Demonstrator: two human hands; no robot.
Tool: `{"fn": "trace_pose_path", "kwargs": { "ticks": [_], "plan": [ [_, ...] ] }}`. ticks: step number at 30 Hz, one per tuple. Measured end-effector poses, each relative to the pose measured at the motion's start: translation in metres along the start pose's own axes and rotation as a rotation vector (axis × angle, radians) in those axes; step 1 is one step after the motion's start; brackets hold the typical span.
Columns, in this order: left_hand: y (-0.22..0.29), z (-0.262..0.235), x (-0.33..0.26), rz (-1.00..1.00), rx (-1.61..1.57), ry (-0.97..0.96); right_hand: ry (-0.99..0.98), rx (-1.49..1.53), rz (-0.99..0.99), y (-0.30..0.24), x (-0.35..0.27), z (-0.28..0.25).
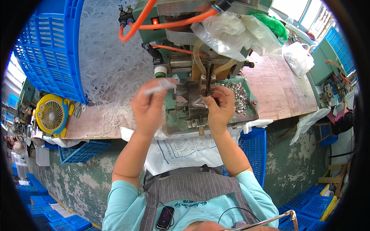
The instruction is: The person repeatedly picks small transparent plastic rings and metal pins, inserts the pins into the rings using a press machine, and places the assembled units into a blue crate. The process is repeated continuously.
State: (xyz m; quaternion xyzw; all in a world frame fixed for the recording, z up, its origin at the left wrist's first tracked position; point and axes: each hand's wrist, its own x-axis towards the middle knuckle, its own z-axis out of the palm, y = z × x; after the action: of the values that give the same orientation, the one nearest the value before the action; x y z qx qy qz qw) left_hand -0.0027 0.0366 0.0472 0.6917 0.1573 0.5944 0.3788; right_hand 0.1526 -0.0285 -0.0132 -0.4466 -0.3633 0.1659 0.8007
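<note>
My left hand (pixel 148 106), smeared by motion, is closed beside the press machine (pixel 181 61). Between its thumb and fingers is a whitish translucent strip (pixel 160 87), also blurred. Under the machine's tool head, my right hand (pixel 221 107) pinches with thumb and forefinger at the work spot. Whatever lies between those fingertips is too small to make out. Small shiny metal pieces (pixel 239 94) are heaped on the green machine base (pixel 252 111), just right of that hand. A large pile of clear plastic rings (pixel 115 54) covers the bench on the left.
A blue crate (pixel 50 50) stands at the left, near a yellow fan (pixel 51 114) and scissors (pixel 77 111). Orange air hoses (pixel 177 26) and plastic bags (pixel 231 32) hang over the machine. White sheeting (pixel 181 154) with several rings covers my lap. Another person (pixel 341 119) is at far right.
</note>
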Motion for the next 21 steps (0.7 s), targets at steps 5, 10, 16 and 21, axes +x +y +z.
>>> {"fn": "trace_pose_path", "kwargs": {
  "ticks": [5,10,16,21],
  "plan": [
    [-0.002,0.016,-0.034,0.418,0.227,-0.394,-0.117,-0.339,-0.066,-0.001,0.007,-0.024],
    [-0.017,0.022,-0.048,0.448,0.192,-0.592,0.151,-1.193,-0.405,0.026,0.061,-0.109],
    [-0.020,0.022,-0.051,0.435,0.175,-0.586,-0.151,-1.193,0.141,0.024,0.050,-0.171],
    [-0.017,0.024,-0.049,0.435,0.189,-0.589,-0.237,-1.344,-0.092,0.039,0.045,-0.162]
  ]
}}
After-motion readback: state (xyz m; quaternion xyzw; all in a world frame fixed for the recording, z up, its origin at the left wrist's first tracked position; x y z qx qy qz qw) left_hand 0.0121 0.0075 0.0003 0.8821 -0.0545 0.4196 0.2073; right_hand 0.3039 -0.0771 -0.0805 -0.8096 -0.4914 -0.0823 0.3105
